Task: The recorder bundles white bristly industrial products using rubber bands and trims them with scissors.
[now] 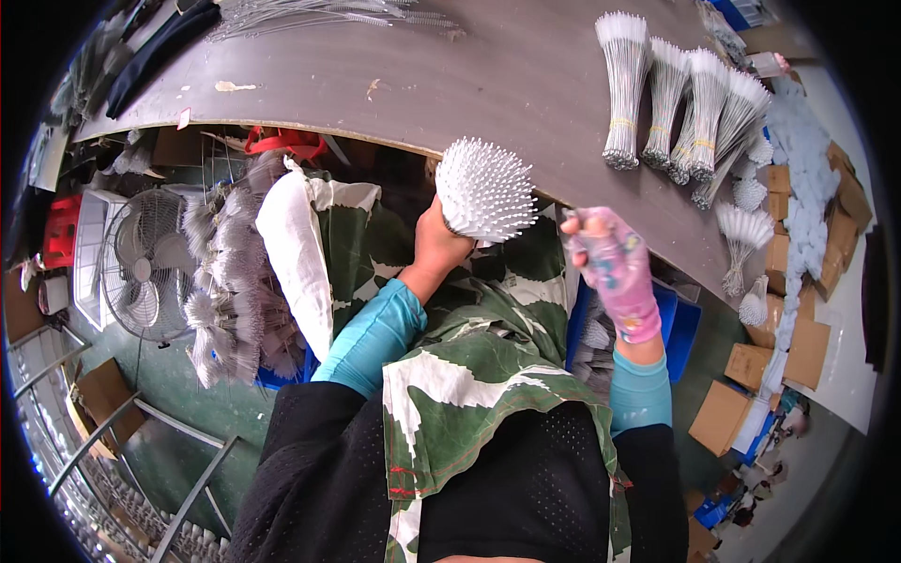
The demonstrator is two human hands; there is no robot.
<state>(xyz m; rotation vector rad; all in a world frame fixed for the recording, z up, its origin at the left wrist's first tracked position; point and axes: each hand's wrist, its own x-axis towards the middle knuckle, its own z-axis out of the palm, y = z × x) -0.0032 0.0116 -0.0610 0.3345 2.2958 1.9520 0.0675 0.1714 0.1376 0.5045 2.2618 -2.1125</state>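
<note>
My left hand (439, 246) is wrapped round a thick bundle of thin wire brushes (485, 190). Their many white tips face up in a rounded dome beside the table's near edge; the lower part is hidden behind the hand and apron. To the right of it, my right hand (612, 270), in a pink patterned fingerless glove, is raised apart from the bundle. Its fingers are curled in and slightly blurred, and whatever they may hold is too small to make out. A camouflage apron (450, 394) covers my lap.
On the brown table (422, 84), several tied brush bundles (622, 89) lie at the right, and loose wires (319, 14) at the far side. Left are a standing fan (143, 267), hanging brush bundles (235, 272) and a metal rack (188, 488). Cardboard boxes (721, 418) stand right.
</note>
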